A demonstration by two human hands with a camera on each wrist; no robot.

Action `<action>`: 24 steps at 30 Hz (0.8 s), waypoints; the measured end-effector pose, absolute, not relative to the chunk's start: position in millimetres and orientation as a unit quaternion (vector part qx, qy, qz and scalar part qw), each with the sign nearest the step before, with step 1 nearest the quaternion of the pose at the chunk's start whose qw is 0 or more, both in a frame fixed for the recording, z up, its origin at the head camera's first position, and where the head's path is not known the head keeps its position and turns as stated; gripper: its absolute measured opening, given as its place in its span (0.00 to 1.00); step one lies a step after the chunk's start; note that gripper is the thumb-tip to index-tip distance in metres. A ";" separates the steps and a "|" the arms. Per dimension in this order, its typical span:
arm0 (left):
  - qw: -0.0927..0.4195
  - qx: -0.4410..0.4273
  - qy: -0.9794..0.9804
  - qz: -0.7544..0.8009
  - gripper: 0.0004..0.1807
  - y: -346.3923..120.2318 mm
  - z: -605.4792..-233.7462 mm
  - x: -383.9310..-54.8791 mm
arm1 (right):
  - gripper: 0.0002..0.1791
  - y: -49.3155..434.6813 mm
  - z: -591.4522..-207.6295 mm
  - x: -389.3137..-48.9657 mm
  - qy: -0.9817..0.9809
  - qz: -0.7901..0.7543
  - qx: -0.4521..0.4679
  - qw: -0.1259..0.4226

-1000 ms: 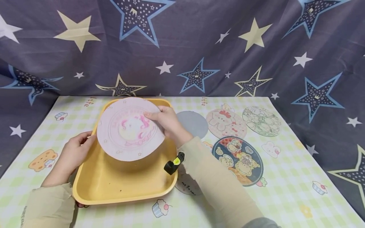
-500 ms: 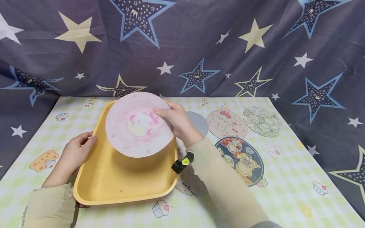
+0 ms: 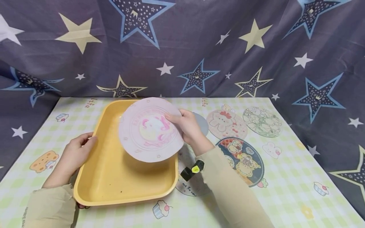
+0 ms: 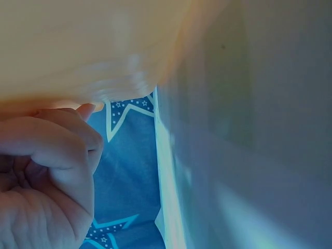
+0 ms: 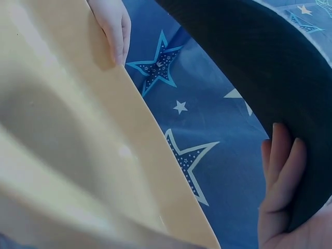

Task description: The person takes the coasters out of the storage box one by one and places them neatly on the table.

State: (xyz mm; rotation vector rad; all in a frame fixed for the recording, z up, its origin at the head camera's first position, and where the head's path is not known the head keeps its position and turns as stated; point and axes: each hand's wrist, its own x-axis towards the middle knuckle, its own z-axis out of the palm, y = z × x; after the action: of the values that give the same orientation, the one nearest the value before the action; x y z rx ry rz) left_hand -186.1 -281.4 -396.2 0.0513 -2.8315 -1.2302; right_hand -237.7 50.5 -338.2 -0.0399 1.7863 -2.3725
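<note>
My right hand (image 3: 189, 125) pinches the right edge of a round pink mat (image 3: 154, 126), thumb on its printed face. A unicorn-like picture decorates that face; in the right wrist view the mat's underside (image 5: 259, 57) looks dark, with fingers against it. The mat hangs tilted above the right part of a yellow plastic tub (image 3: 114, 177), hiding some of its far side. At the tub's left rim, my left hand (image 3: 75, 153) grips the edge, thumb on top. Its curled fingers (image 4: 57, 140) show below the rim in the left wrist view.
Several round mats lie on the table to the right: a grey one (image 3: 201, 123), a pink bear one (image 3: 225, 125), a green-patterned one (image 3: 262, 122), a dark blue one (image 3: 245, 164) and a pale lettered one (image 3: 189, 185). A star-printed curtain (image 3: 182, 41) stands behind.
My right hand has moved the pink mat rightward across the tub, rising slightly and then dipping. The left hand keeps its hold on the rim, and the tub has stayed put.
</note>
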 end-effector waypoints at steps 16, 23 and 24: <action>0.015 0.019 -0.921 -0.388 0.34 -281.7 -395.8 -185.5 | 0.04 91.3 -349.4 -214.3 0.591 -0.805 0.025 0.047; 0.016 0.020 -0.919 -0.393 0.34 -281.3 -393.8 -186.1 | 0.05 108.5 -355.0 -207.5 0.598 -0.800 0.045 0.035; 0.016 0.019 -0.919 -0.393 0.33 -281.1 -393.8 -186.2 | 0.04 111.1 -355.7 -206.9 0.599 -0.799 0.047 0.036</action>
State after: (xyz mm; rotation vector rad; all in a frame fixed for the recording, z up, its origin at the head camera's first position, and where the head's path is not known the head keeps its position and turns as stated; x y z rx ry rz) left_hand -186.2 -281.1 -393.8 0.0591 -2.8581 -1.2216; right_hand -206.9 111.1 -355.7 0.1430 1.8395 -2.4535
